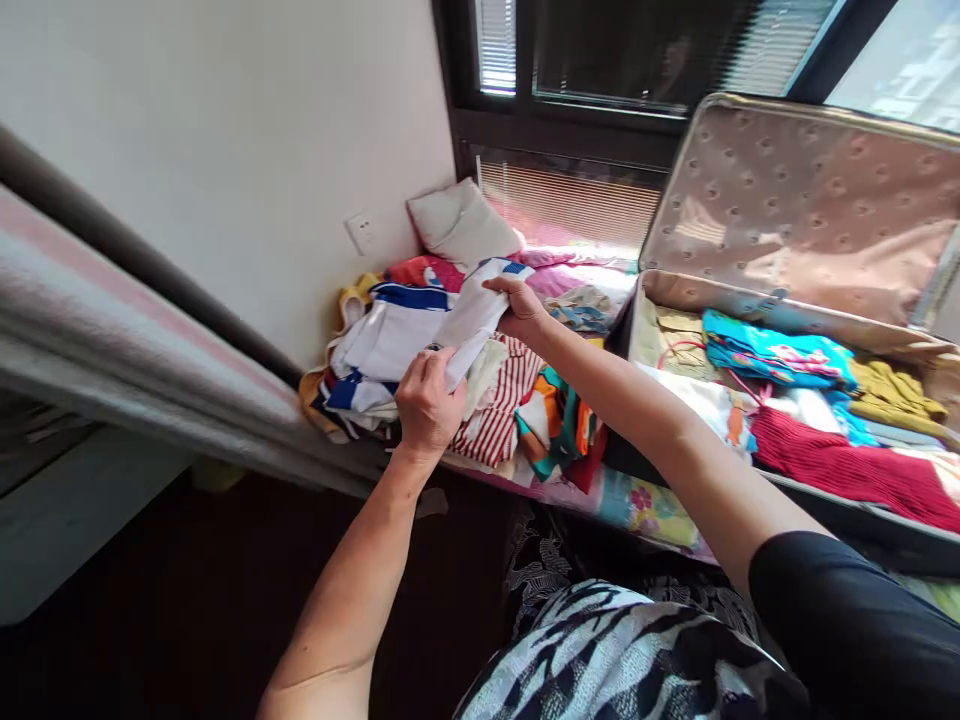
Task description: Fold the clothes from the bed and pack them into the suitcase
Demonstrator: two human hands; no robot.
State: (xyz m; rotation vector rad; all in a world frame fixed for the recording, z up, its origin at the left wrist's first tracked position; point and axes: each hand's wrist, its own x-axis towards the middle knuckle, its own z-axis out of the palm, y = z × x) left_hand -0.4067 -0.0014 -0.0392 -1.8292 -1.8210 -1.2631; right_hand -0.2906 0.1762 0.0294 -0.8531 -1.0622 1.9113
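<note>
Both of my hands hold a white garment with blue trim (pixel 471 318), partly folded, above a heap of clothes. My left hand (pixel 429 400) grips its near lower edge with curled fingers. At its far right end, my right hand (pixel 519 305) pinches the cloth between thumb and fingers. Beneath and to the left lies another white and blue garment (pixel 390 338). A red-and-white striped garment (pixel 499 405) sits just right of my left hand, beside a green and orange piece of clothing (pixel 555 420). Whether the held garment joins the white one under it, I cannot tell.
An open suitcase (pixel 795 215) stands on the right, with a blue floral garment (pixel 780 350), a dark red knit (pixel 847 460) and mustard cloth (pixel 896 390) inside. A pale cushion (pixel 465 222) leans by the wall. A curtain (pixel 135 310) hangs at left.
</note>
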